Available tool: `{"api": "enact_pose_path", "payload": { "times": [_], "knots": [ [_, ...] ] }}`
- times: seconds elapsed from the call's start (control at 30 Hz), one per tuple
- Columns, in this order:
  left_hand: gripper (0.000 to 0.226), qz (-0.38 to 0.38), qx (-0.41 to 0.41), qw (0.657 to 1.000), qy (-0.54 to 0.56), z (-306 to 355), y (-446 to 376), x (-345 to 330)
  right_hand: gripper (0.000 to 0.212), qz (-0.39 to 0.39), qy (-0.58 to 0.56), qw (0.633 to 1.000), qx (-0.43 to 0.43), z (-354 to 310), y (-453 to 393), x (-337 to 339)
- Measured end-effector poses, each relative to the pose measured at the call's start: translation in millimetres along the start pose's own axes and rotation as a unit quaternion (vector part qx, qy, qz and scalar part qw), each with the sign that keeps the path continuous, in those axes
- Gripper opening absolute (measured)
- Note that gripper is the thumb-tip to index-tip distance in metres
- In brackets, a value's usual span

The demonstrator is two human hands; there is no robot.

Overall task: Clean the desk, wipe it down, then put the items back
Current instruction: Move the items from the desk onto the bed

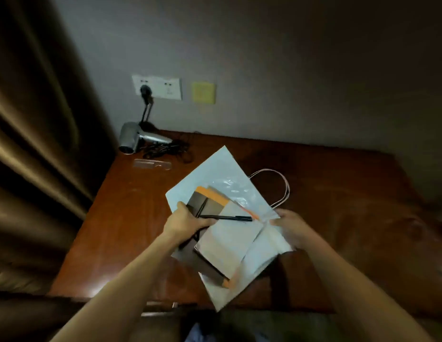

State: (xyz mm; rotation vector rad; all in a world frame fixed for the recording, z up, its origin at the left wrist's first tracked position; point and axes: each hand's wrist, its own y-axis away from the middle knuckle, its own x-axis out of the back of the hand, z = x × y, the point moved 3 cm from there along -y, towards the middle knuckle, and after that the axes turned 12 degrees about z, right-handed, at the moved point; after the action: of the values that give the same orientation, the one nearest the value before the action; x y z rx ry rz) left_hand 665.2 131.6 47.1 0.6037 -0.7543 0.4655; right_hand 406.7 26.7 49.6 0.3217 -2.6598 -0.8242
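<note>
Both hands are gathering a loose stack over the desk (338, 218). Fingers of the left hand (187, 222) are curling around a pen (227, 217) and a dark notebook (202, 206); the right hand (287, 224) is pinching the corner of a white paper bag (215, 174), though blur is hiding its fingertips. A hair dryer (138, 139), its cord (170, 150) and a clear plastic piece (153, 165) are lying at the far left corner, so clearing seems barely begun, with wiping and returning everything seemingly not yet started.

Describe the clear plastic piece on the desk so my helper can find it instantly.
Start at the wall socket, then drop to the silver hair dryer in the desk's far left corner. Just in front lies the clear plastic piece: flat, oblong and transparent, unlike the dryer's tangled black cord.
</note>
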Motion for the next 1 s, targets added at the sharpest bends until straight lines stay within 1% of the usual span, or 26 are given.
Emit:
{"api": "enact_pose_path", "payload": {
  "times": [0.07, 0.13, 0.27, 0.4, 0.5, 0.6, 0.7, 0.73, 0.83, 0.93, 1.0],
  "knots": [
    [0.075, -0.008, -0.039, 0.999, -0.020, 42, 13, -16, 0.024, 0.044, -0.030, 0.999, 0.002, 8, 19, 44],
    [0.074, -0.016, -0.073, 0.997, -0.017, 82, 29, -39, 0.025, 0.087, -0.074, 0.993, 0.001, 21, 40, 93],
    [0.079, -0.067, -0.126, 0.989, 0.027, 155, 75, -98, 0.024, 0.188, -0.141, 0.972, -0.002, 68, 83, 201],
    [0.079, -0.125, -0.159, 0.978, 0.048, 227, 144, -169, 0.023, 0.270, -0.233, 0.934, -0.014, 130, 135, 298],
    [0.090, -0.186, -0.189, 0.963, 0.048, 273, 199, -225, 0.024, 0.328, -0.282, 0.901, -0.020, 180, 180, 357],
    [0.102, -0.239, -0.245, 0.939, 0.031, 318, 253, -282, 0.028, 0.385, -0.318, 0.866, -0.026, 231, 226, 413],
    [0.089, -0.291, -0.294, 0.910, 0.006, 359, 316, -333, 0.020, 0.447, -0.353, 0.821, -0.031, 271, 276, 456],
    [0.092, -0.306, -0.312, 0.899, -0.004, 371, 335, -351, 0.019, 0.465, -0.365, 0.806, -0.031, 286, 292, 469],
    [0.113, -0.344, -0.370, 0.862, -0.031, 405, 388, -410, 0.017, 0.514, -0.392, 0.762, -0.035, 328, 339, 501],
    [0.110, -0.384, -0.415, 0.823, -0.050, 433, 447, -459, 0.022, 0.564, -0.419, 0.710, -0.046, 368, 378, 525],
    [0.101, -0.410, -0.439, 0.797, -0.065, 451, 495, -483, 0.022, 0.591, -0.432, 0.679, -0.054, 394, 401, 542]
  ]
}}
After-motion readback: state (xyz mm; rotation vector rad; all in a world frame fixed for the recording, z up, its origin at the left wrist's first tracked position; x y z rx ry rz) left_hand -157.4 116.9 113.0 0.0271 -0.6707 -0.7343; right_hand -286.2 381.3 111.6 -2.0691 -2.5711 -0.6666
